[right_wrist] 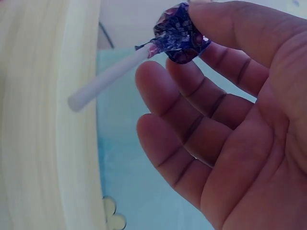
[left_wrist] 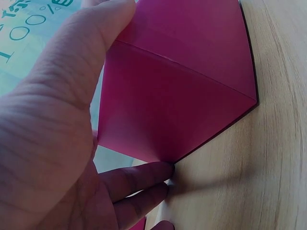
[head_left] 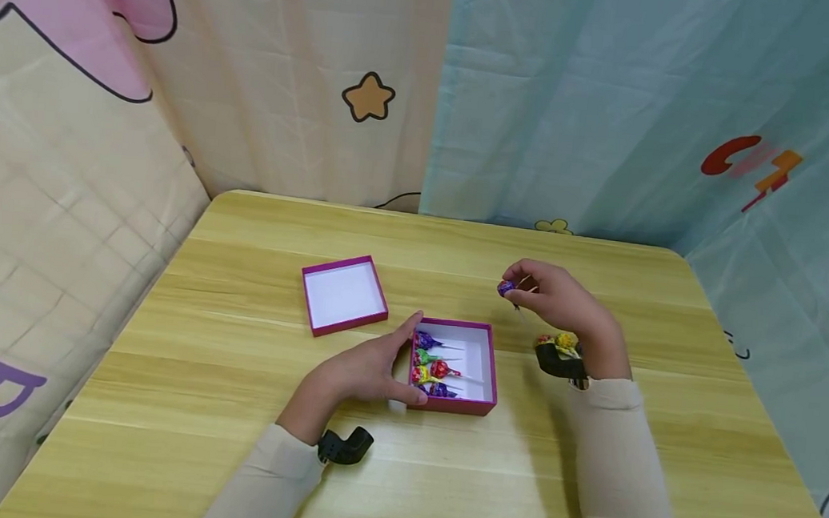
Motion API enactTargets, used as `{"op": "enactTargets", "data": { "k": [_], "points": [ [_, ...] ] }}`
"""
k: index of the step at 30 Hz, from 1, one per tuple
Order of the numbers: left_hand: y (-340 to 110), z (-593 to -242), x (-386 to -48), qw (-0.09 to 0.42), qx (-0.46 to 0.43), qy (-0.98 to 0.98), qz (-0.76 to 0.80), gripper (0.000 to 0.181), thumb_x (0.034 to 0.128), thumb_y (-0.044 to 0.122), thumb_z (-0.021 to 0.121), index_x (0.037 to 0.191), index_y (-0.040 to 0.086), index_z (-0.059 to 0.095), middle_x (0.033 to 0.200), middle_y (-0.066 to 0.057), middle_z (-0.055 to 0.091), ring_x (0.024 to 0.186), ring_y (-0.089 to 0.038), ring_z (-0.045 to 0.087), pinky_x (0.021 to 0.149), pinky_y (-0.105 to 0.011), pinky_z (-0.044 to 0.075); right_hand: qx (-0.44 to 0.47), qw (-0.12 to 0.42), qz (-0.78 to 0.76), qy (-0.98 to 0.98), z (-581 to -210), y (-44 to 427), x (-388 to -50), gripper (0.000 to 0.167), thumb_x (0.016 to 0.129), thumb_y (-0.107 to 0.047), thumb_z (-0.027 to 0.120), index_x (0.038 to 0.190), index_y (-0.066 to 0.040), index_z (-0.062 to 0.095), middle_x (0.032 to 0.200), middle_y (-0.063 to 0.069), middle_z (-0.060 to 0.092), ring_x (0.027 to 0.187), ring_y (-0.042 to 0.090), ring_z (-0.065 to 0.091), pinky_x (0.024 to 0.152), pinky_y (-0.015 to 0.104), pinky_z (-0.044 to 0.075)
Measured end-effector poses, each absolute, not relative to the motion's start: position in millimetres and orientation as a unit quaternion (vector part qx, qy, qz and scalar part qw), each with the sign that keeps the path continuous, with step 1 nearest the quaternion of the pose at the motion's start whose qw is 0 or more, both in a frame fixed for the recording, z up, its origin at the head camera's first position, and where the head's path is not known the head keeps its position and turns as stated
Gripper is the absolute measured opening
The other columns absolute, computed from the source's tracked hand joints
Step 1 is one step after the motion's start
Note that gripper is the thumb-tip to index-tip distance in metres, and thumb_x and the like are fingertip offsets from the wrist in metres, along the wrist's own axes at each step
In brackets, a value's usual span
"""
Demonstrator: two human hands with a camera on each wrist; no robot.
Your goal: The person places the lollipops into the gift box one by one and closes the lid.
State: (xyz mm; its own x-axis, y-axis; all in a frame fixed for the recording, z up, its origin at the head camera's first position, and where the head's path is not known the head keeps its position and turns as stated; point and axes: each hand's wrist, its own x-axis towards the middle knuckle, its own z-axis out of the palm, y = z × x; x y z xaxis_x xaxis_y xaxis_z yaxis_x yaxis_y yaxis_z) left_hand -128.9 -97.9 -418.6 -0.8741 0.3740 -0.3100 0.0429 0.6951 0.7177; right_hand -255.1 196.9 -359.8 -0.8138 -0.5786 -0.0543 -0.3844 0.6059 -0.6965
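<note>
In the head view, a magenta box (head_left: pixel 479 368) with a white inside holds several wrapped lollipops along its left side, among them a green lollipop (head_left: pixel 425 358) and a red lollipop (head_left: pixel 444 369). My left hand (head_left: pixel 367 364) grips the box's left side, thumb at the near corner and a finger at the far one. The left wrist view shows the magenta outer walls (left_wrist: pixel 168 100) between thumb and fingers. Off to the box's right, my right hand (head_left: pixel 556 297) pinches a purple-wrapped lollipop (right_wrist: pixel 180 36) by its head, its white stick pointing away from the palm.
A matching lid (head_left: pixel 343 294) lies inside-up on the wooden table (head_left: pixel 243 239), left of and behind the box. More lollipops (head_left: pixel 565 342), yellow and red, lie partly hidden by the right wrist's camera. Printed curtains (head_left: pixel 577 102) stand behind the table.
</note>
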Motion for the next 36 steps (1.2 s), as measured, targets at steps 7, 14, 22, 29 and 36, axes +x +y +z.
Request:
{"op": "enactTargets", "data": {
  "k": [7,14,22,29,36],
  "points": [
    [-98.0,-419.5,-130.2,0.224,0.117,0.891,0.377,0.121,0.0715,0.059,0.083,0.161,0.033,0.005,0.160,-0.001,0.029,0.135,-0.025,0.040,0.111,-0.048,0.035,-0.318,0.138,-0.326,0.879,-351.6,172.4,-241.0,0.013,0.096,-0.011,0.067,0.108,-0.009,0.064,0.102,0.003,0.067,0.094,0.021,0.062,0.078,0.037,0.054],
    [-98.2,-419.9,-130.8,0.224,0.119,0.891,0.377,0.121,0.0711,0.060,0.082,0.161,0.033,0.005,0.160,-0.001,0.030,0.136,-0.024,0.040,0.112,-0.048,0.033,-0.370,0.164,-0.301,0.863,-351.8,149.9,-229.5,0.015,0.096,-0.012,0.067,0.111,-0.010,0.064,0.101,-0.001,0.066,0.091,0.018,0.061,0.076,0.034,0.054],
    [-99.5,-419.5,-129.6,0.220,0.123,0.893,0.374,0.122,0.0708,0.062,0.081,0.161,0.033,0.004,0.159,0.000,0.031,0.135,-0.020,0.041,0.112,-0.045,0.034,-0.413,0.175,-0.269,0.852,-359.6,132.8,-219.0,0.015,0.096,-0.010,0.067,0.110,-0.014,0.065,0.100,-0.005,0.063,0.085,0.016,0.057,0.073,0.032,0.052],
    [-99.8,-419.0,-128.0,0.217,0.127,0.890,0.380,0.120,0.0734,0.057,0.082,0.160,0.032,0.003,0.160,-0.001,0.029,0.137,-0.022,0.040,0.113,-0.044,0.033,-0.444,0.199,-0.243,0.839,-366.8,119.5,-211.1,0.018,0.095,-0.010,0.068,0.113,-0.009,0.066,0.105,-0.004,0.064,0.090,0.016,0.057,0.082,0.035,0.053],
    [-100.7,-421.7,-129.9,0.223,0.127,0.889,0.379,0.120,0.0731,0.059,0.081,0.160,0.035,0.002,0.161,0.001,0.027,0.137,-0.020,0.039,0.113,-0.043,0.032,-0.445,0.196,-0.204,0.850,-360.8,114.8,-204.3,0.017,0.094,-0.009,0.068,0.111,-0.009,0.068,0.103,-0.005,0.063,0.089,0.016,0.057,0.082,0.032,0.051]
  ]
}}
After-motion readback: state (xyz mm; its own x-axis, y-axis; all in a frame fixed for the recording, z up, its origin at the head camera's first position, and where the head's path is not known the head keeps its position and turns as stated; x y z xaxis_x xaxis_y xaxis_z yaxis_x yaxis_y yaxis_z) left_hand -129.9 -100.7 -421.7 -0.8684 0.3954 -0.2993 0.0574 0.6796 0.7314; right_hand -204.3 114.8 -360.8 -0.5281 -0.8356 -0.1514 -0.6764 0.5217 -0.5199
